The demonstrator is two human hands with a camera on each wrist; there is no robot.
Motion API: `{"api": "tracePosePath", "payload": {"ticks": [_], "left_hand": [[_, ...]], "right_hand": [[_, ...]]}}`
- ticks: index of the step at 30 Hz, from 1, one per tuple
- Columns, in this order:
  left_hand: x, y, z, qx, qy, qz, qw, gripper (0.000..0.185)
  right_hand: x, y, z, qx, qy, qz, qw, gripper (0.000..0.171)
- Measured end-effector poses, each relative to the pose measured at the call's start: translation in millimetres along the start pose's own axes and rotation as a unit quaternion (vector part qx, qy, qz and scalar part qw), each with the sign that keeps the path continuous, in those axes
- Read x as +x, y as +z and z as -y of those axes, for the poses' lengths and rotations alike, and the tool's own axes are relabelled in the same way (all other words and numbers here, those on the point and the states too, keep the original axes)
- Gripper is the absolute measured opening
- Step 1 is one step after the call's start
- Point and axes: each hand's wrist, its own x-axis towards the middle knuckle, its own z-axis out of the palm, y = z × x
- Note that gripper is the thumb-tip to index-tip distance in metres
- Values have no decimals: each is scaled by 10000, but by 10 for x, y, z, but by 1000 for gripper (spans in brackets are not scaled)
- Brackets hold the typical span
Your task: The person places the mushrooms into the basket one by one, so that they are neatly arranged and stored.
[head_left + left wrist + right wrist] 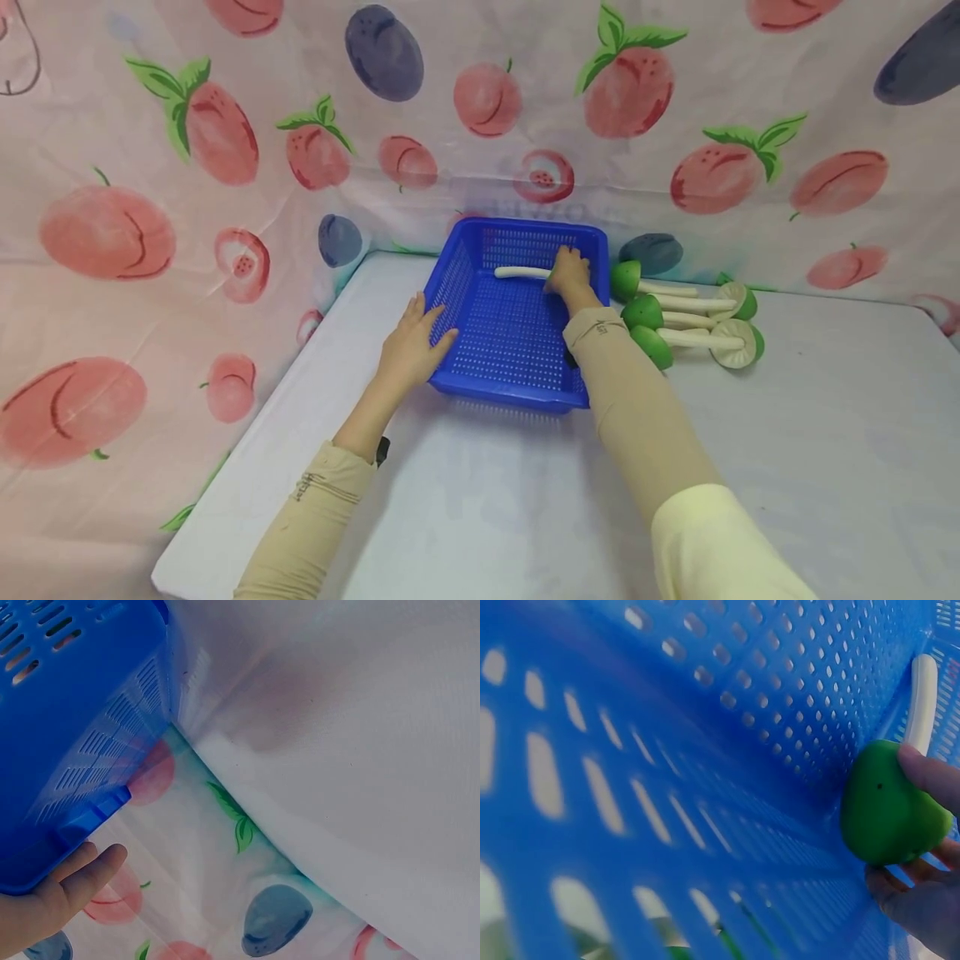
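A blue perforated plastic basket [517, 385] stands on the white table. Inside it, my right hand [572, 271] grips a toy mushroom by its green cap [891, 806], thumb on one side and fingers on the other. The mushroom's white stem [521, 272] points left along the basket's far end. At the basket's left rim, my left hand [408, 346] rests with its fingers fairly straight and spread. Two of those fingers [94, 874] show beside the rim in the left wrist view.
Several more mushrooms with green caps [641, 313] and white stems lie in a cluster just right of the basket. A fruit-printed cloth [480, 167] hangs behind and to the left of the table [840, 433]. The basket's walls stand around my right hand.
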Motion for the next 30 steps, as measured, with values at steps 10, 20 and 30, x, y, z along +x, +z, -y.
{"api": "tracePosePath", "payload": {"ticks": [10, 20, 30], "left_hand": [[6, -5, 4, 60, 42, 42, 10000, 59], [-16, 6, -2, 59, 107, 75, 9999, 58], [-17, 2, 11, 32, 74, 71, 9999, 58]], "right_hand": [[30, 22, 5, -49, 59, 159, 9998, 77], [-17, -29, 20, 120, 147, 492, 9986, 87], [248, -65, 71, 1185, -122, -175, 9927, 72]]}}
